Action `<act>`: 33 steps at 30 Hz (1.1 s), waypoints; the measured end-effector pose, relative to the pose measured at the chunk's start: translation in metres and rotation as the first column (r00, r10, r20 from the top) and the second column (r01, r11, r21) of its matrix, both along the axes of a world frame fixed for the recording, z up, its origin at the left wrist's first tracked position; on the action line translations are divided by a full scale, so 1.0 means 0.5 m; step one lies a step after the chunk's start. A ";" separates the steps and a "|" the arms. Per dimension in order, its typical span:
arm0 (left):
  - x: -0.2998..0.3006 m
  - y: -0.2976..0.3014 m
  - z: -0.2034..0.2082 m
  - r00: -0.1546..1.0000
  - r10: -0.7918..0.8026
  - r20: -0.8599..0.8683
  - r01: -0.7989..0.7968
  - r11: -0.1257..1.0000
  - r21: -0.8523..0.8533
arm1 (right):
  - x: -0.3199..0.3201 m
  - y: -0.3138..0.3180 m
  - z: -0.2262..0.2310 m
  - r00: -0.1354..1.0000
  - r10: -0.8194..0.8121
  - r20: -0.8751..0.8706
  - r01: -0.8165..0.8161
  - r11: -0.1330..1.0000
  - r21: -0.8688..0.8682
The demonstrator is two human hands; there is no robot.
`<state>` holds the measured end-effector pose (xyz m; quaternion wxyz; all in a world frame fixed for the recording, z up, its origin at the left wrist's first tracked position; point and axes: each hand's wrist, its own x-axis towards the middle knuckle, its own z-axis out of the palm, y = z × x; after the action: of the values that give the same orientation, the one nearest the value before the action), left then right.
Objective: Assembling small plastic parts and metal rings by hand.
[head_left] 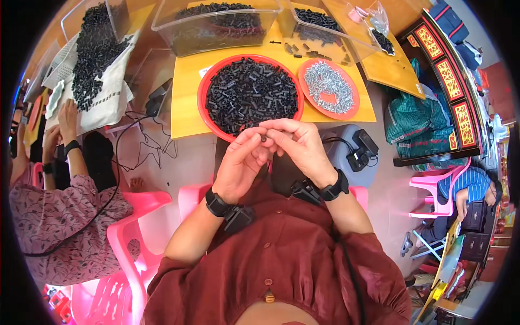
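My left hand [240,164] and my right hand [299,146] meet fingertip to fingertip just below the near rim of a big red bowl [202,92] heaped with small black tubular parts [250,92]. Between the fingertips is one small black part [264,139], pinched by both hands. To the right of that bowl, a smaller orange-red dish [355,108] holds a pile of small silvery screws [329,86]. Both dishes rest on a yellow tabletop [184,103]. Black bands sit on both wrists.
Clear plastic tubs [216,24] with more black parts stand at the table's far side. A person in a patterned top [54,222] works at the left beside a cloth piled with black parts [95,49]. Pink plastic chairs [130,238] and a black charger [362,149] lie around.
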<state>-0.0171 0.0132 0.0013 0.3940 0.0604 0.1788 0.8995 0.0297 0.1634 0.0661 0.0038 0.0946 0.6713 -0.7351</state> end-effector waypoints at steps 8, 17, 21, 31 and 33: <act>-0.010 -0.006 0.010 0.996 0.084 -0.012 -0.085 0.991 -0.101 | 0.035 -0.041 -0.011 0.972 -0.180 -0.151 0.204 0.966 0.159; 0.002 -0.004 0.017 0.979 0.126 -0.159 -0.159 0.962 -0.222 | 0.044 -0.061 -0.007 0.920 -0.221 -0.325 0.333 0.876 0.348; 0.004 -0.003 0.017 0.972 0.118 -0.204 -0.167 0.956 -0.240 | 0.049 -0.066 0.005 0.901 -0.187 -0.391 0.375 0.788 0.488; 0.006 0.000 0.020 0.978 0.122 -0.169 -0.158 0.963 -0.219 | 0.055 -0.073 -0.019 0.869 -0.221 -0.442 0.422 0.797 0.431; 0.010 0.002 0.023 0.980 0.126 -0.153 -0.157 0.965 -0.209 | 0.058 -0.075 -0.020 0.876 -0.192 -0.443 0.405 0.791 0.459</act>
<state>-0.0120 0.0141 0.0126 0.3195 0.0656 0.3079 0.8938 0.0587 0.1261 0.0562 -0.2689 0.0572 0.8141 -0.5115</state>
